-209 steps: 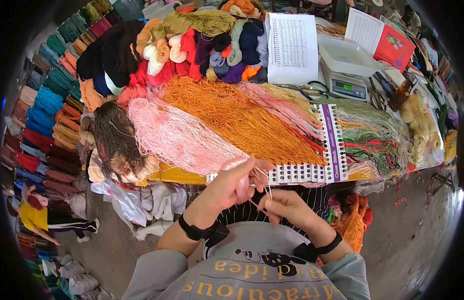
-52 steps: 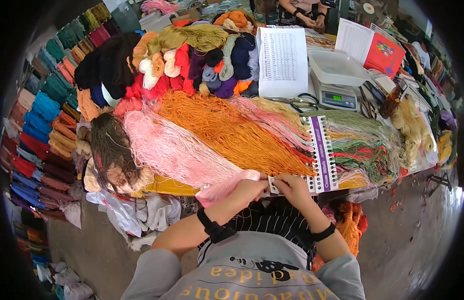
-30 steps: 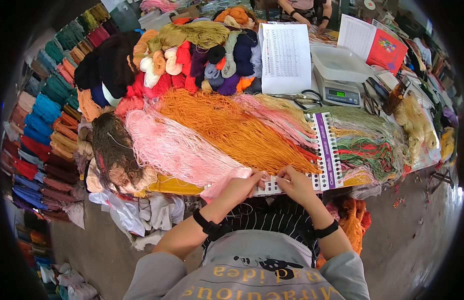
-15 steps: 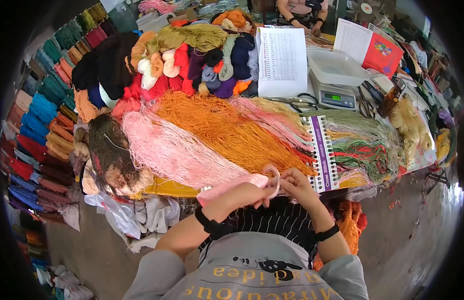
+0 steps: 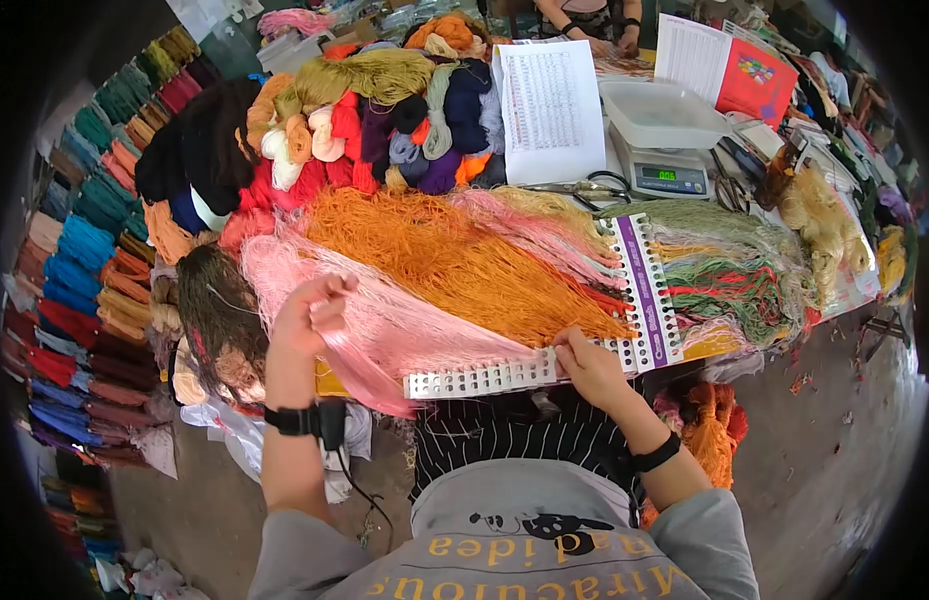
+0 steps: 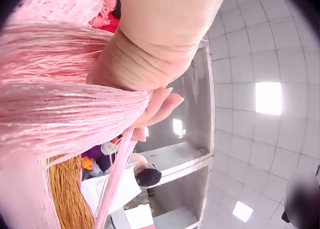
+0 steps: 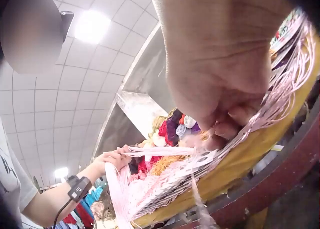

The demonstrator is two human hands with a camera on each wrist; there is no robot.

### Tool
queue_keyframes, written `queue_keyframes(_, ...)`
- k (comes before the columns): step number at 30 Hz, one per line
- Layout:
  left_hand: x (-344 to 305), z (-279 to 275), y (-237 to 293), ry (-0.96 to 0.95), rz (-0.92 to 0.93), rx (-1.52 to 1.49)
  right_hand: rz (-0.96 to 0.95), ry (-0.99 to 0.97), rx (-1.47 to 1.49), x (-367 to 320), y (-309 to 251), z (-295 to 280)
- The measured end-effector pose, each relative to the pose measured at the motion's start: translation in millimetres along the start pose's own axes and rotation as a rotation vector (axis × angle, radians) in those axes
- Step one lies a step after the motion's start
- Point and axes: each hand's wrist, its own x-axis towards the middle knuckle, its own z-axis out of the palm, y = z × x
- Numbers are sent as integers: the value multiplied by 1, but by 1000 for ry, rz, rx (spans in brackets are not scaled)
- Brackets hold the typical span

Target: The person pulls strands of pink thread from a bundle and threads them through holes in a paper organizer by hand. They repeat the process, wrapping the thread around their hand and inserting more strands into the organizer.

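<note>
My left hand (image 5: 314, 315) is raised over the left part of the table and grips a skein of pink thread (image 6: 65, 114). A pink strand (image 7: 160, 151) stretches from the left hand (image 7: 116, 159) to the punched white card (image 7: 202, 159) beside my right hand. My right hand (image 5: 589, 365) pinches the edge of this card at the table's front, its fingertips (image 7: 225, 129) partly hidden by the hand. Stacked punched cards (image 5: 484, 380) run along the front edge, with pink thread (image 5: 404, 310) spread behind them and orange thread (image 5: 454, 270) beyond.
A purple-striped card (image 5: 639, 290) holds multicoloured threads at right. Behind are scissors (image 5: 594, 188), a scale (image 5: 664, 175) with a tray on top, a printed sheet (image 5: 551, 115) and heaped skeins (image 5: 384, 120). Another person's hands (image 5: 604, 45) show across the table.
My left hand has moved from beside the right hand up and to the left, drawing pink thread with it. The right hand stays by the card edge. The front cards are now uncovered.
</note>
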Motion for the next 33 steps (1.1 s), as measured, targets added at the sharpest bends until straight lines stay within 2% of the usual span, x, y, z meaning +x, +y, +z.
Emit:
queue_keyframes(4, 34, -5, 49, 160, 146, 75, -40, 20, -44, -2, 3, 2)
queue_keyframes(6, 60, -56, 55, 635, 368, 662, 15, 5, -99, -1, 3, 8)
queue_keyframes(8, 53, -44, 34, 862, 334, 495, 86, -30, -155, -1, 5, 10)
queue_keyframes(11, 41, -59, -6, 619, 340, 653, 23, 3, -96, -5, 9, 8)
queue_keyframes(13, 20, -59, -36, 518, 322, 798, 30, 24, 129, -12, 1, 0)
queue_keyframes(14, -9, -10, -58, 415, 580, 1343, -32, 127, 197, -16, -3, 4)
queue_keyframes(15, -15, 17, -86, 272, 578, 1170, -103, 217, 264, -18, -10, 8)
queue_keyframes(16, -25, 39, -112, 143, 569, 997, -131, 189, 311, -22, -26, 5)
queue_keyframes(17, -43, 83, -124, 93, 382, 841, -263, 205, 332, -20, -30, 15)
queue_keyframes(18, -57, 118, -130, 43, 198, 683, -283, 129, 412, -21, -42, 18)
queue_keyframes(19, -54, 122, -143, 40, 199, 675, -303, 52, 492, -25, -56, 20)
queue_keyframes(21, -42, 121, -163, -208, 135, 593, -259, -55, 708, -29, -76, 24)
queue_keyframes(22, -43, 127, -162, -203, 146, 592, -392, 83, 603, -27, -77, 31)
queue_keyframes(23, -44, 134, -160, -210, 32, 484, -401, 77, 600, -26, -76, 35)
queue_keyframes(24, -45, 137, -158, -215, -84, 375, -287, 18, 655, -26, -73, 38)
queue_keyframes(25, -42, 134, -158, -209, -76, 373, -171, -42, 707, -27, -75, 37)
queue_keyframes(27, -33, 120, -162, -290, -179, 204, -180, -32, 740, -30, -77, 33)
queue_keyframes(28, -33, 123, -158, -341, -165, 174, -157, -29, 786, -31, -79, 29)
queue_keyframes(29, -34, 123, -154, -300, -152, 170, -133, -38, 836, -32, -80, 27)
queue_keyframes(31, -35, 119, -148, -362, -168, 58, -232, -31, 914, -29, -77, 28)
queue_keyframes(33, -33, 118, -143, -415, -164, -38, -150, -68, 999, -33, -86, 17)
